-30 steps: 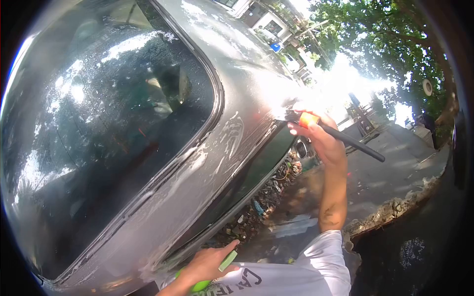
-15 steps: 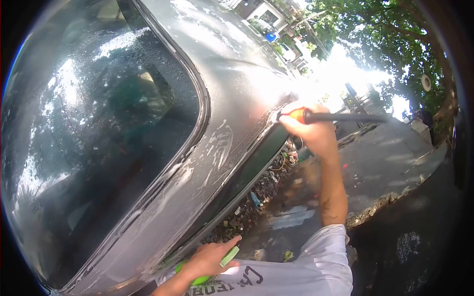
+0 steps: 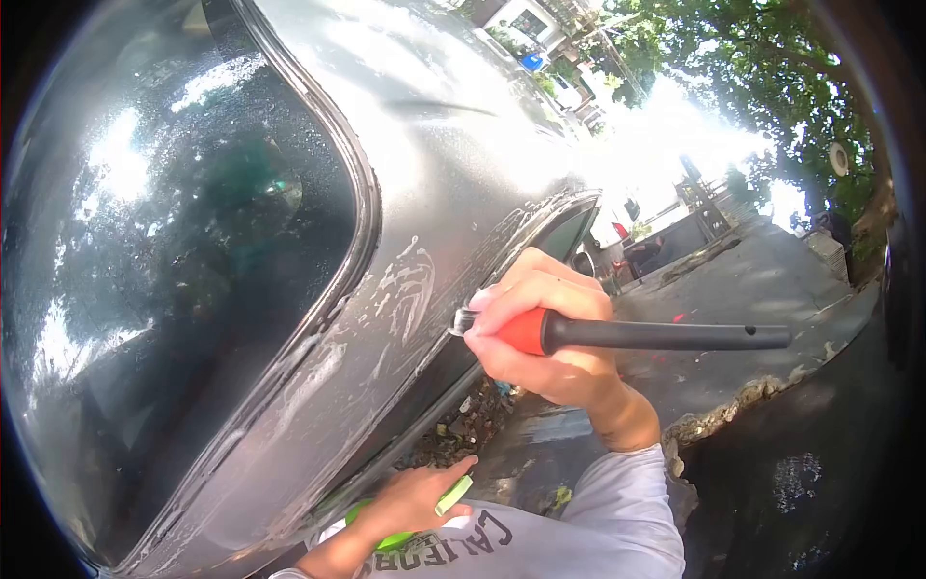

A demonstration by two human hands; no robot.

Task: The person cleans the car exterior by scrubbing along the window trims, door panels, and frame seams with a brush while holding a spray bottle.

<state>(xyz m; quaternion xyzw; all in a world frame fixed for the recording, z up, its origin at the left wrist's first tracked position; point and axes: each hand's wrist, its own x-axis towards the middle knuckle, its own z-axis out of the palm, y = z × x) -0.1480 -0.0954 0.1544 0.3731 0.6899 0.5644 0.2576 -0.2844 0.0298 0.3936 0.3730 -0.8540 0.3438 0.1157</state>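
Note:
My right hand (image 3: 569,299) is closed around a brush (image 3: 666,336) with a black handle and a red-orange collar. Its soapy bristles are at the upper edge of the side of a grey car (image 3: 434,174), and the handle points right. Streaks of foam (image 3: 410,289) mark the wet body panel between the large dark glass (image 3: 193,289) and the side window (image 3: 386,425). Low in the view, my left hand (image 3: 410,504) holds a bright green object (image 3: 453,494), with the index finger stretched out. My palm hides most of that object.
Rubble and litter (image 3: 463,425) lie on the ground beside the car. Grey pavement (image 3: 733,289) with a broken edge (image 3: 743,400) is at the right. Trees (image 3: 752,87) and buildings (image 3: 526,24) stand beyond the car.
My right hand has moved down and left along the car's edge with the brush, whose handle has swung to nearly level. My left hand has barely moved. The car appears shifted slightly left.

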